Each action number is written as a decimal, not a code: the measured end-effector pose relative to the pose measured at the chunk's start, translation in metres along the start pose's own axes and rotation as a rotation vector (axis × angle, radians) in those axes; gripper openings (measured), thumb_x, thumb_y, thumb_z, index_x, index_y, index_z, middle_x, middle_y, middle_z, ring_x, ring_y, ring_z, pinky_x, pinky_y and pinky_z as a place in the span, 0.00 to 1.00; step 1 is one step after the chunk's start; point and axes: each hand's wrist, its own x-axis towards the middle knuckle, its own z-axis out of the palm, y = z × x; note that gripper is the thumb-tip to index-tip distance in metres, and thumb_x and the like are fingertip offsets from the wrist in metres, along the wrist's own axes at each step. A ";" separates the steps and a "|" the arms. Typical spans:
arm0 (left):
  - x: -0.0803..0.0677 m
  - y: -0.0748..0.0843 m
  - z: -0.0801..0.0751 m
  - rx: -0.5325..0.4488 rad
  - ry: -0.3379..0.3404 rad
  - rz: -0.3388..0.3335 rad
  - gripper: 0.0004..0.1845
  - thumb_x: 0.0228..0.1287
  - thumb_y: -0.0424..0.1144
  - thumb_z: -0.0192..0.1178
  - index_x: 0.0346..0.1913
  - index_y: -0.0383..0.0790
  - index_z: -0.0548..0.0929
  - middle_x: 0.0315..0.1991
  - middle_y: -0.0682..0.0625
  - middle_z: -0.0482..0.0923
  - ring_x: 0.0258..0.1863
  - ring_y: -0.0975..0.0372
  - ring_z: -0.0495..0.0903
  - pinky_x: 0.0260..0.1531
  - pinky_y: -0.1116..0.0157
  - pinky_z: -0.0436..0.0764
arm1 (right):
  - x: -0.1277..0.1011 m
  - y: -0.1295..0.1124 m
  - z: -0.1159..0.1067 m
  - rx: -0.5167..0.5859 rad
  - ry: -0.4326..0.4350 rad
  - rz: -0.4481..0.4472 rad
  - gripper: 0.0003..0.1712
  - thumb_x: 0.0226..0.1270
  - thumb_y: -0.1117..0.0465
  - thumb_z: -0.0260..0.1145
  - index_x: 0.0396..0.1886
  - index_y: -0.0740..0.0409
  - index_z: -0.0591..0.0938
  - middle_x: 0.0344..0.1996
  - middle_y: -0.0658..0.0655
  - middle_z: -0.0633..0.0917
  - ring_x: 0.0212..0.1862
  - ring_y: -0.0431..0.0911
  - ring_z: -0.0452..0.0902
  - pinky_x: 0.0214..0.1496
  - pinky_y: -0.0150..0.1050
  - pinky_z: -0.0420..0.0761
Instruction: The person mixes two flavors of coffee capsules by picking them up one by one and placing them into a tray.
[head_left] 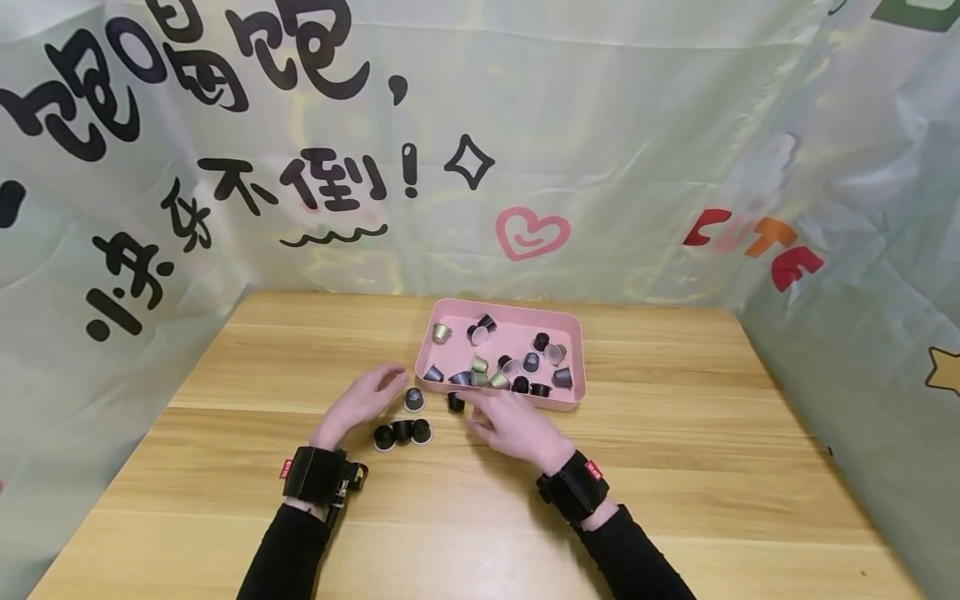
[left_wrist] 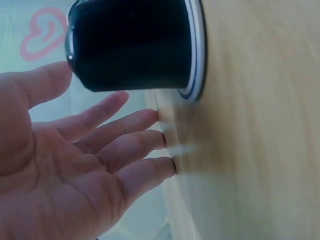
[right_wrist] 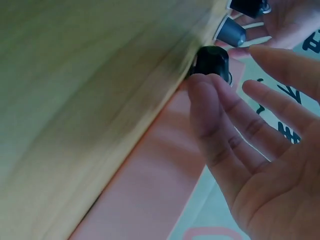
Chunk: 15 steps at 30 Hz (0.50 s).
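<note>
On the table in front of the pink tray lies a black coffee capsule. The index fingertip of my right hand is right at it, with the thumb spread apart; the right wrist view shows fingertips overlapping the same black capsule. My left hand is held over the table left of the tray, fingers loosely bent and holding nothing. Just beside its fingertips stands a dark grey capsule. Nearer to me, black capsules form a short row. One black capsule looms large in the left wrist view.
The shallow pink tray sits at the back of the wooden table, with several black, grey, blue and green capsules lying scattered inside. A printed cloth hangs behind the table and along its sides.
</note>
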 end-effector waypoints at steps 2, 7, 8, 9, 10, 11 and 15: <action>0.000 0.000 0.000 0.005 -0.004 0.000 0.29 0.81 0.47 0.44 0.71 0.26 0.66 0.70 0.28 0.68 0.70 0.37 0.68 0.71 0.42 0.68 | 0.001 0.000 0.002 -0.028 -0.019 -0.003 0.30 0.67 0.64 0.68 0.69 0.57 0.75 0.31 0.52 0.84 0.24 0.35 0.68 0.27 0.28 0.73; -0.001 0.002 0.001 0.008 -0.008 0.007 0.29 0.81 0.47 0.45 0.70 0.25 0.66 0.69 0.27 0.68 0.70 0.37 0.68 0.71 0.42 0.67 | 0.005 0.000 0.007 -0.095 -0.034 -0.006 0.36 0.67 0.62 0.68 0.74 0.52 0.70 0.51 0.58 0.86 0.33 0.43 0.80 0.39 0.36 0.83; -0.001 0.002 0.001 0.003 -0.007 0.004 0.29 0.81 0.47 0.45 0.71 0.25 0.66 0.70 0.28 0.68 0.70 0.37 0.68 0.72 0.42 0.67 | 0.006 -0.001 0.007 -0.107 -0.033 -0.004 0.36 0.67 0.62 0.68 0.74 0.52 0.70 0.55 0.59 0.86 0.37 0.46 0.83 0.43 0.39 0.85; -0.002 0.002 0.000 0.009 -0.008 0.009 0.29 0.81 0.47 0.45 0.70 0.25 0.66 0.69 0.28 0.68 0.70 0.37 0.68 0.71 0.41 0.67 | 0.007 -0.001 0.008 -0.112 -0.033 0.000 0.35 0.68 0.61 0.68 0.74 0.52 0.70 0.56 0.60 0.85 0.42 0.49 0.85 0.47 0.42 0.86; -0.002 0.003 0.000 0.006 -0.007 0.008 0.29 0.81 0.47 0.45 0.70 0.25 0.67 0.69 0.28 0.68 0.70 0.37 0.68 0.71 0.41 0.67 | 0.008 -0.001 0.008 -0.115 -0.033 0.005 0.35 0.68 0.61 0.68 0.74 0.51 0.70 0.57 0.60 0.85 0.46 0.51 0.85 0.50 0.45 0.86; -0.002 0.003 0.000 0.004 -0.008 0.007 0.29 0.81 0.47 0.45 0.70 0.26 0.67 0.69 0.28 0.68 0.70 0.37 0.68 0.71 0.41 0.67 | 0.009 -0.002 0.009 -0.119 -0.032 0.009 0.34 0.68 0.60 0.68 0.73 0.51 0.70 0.57 0.61 0.85 0.49 0.52 0.85 0.52 0.47 0.86; -0.003 0.004 0.000 0.008 -0.014 0.007 0.29 0.81 0.47 0.45 0.71 0.26 0.66 0.70 0.28 0.68 0.70 0.37 0.68 0.71 0.41 0.67 | 0.012 -0.005 0.010 -0.127 -0.023 0.014 0.34 0.67 0.61 0.69 0.73 0.50 0.71 0.54 0.62 0.86 0.43 0.51 0.86 0.47 0.47 0.87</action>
